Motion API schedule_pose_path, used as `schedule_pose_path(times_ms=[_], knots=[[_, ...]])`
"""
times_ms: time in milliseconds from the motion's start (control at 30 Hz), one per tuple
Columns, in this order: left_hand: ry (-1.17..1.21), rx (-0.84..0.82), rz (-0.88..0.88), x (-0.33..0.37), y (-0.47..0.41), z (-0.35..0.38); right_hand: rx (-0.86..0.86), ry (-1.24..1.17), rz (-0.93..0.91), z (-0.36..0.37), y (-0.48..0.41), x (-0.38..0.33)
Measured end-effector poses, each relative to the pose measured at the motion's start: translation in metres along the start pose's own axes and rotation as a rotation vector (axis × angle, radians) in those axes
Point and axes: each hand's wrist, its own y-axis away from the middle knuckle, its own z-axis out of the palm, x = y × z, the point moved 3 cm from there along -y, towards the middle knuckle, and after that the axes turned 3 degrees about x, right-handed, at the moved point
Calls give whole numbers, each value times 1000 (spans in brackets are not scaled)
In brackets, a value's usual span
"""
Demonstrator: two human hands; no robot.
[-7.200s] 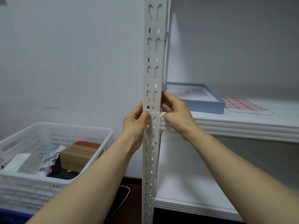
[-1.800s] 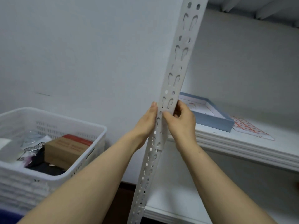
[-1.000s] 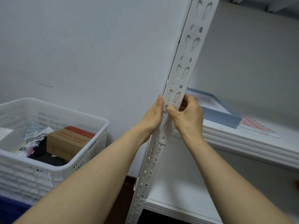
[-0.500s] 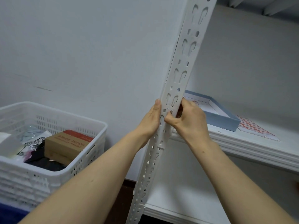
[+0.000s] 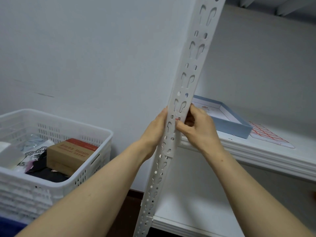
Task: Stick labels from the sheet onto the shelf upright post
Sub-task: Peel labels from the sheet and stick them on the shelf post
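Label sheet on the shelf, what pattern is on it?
The label sheet shows a red grid on white, head view.

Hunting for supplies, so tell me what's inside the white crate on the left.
A brown box with a red top, a clear packet, black fabric and plastic bags lie in the crate. Anything beneath them is covered.

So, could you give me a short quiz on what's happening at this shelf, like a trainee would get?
1. True or false: the left hand and right hand both touch the post.
2. Where does the label sheet lie? A on the floor; B on the shelf beside the blue box; C in a hand.
3. Fill in: the brown box sits in the white ____.
Key: 1 true; 2 B; 3 basket.
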Motion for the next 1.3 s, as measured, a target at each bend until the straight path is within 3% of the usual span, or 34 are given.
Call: schedule_pose_path(times_ms=[100, 233, 833, 1300], knots=[[19, 62, 44, -3, 7, -3, -126, -251, 35, -9, 3, 3], [74, 141, 70, -7, 10, -4, -131, -336, 32, -12, 3, 2], [247, 382, 108, -8, 18, 13, -93, -379, 31, -11, 5, 5], [251, 399, 105, -11, 17, 17, -111, -336, 25, -8, 4, 10]])
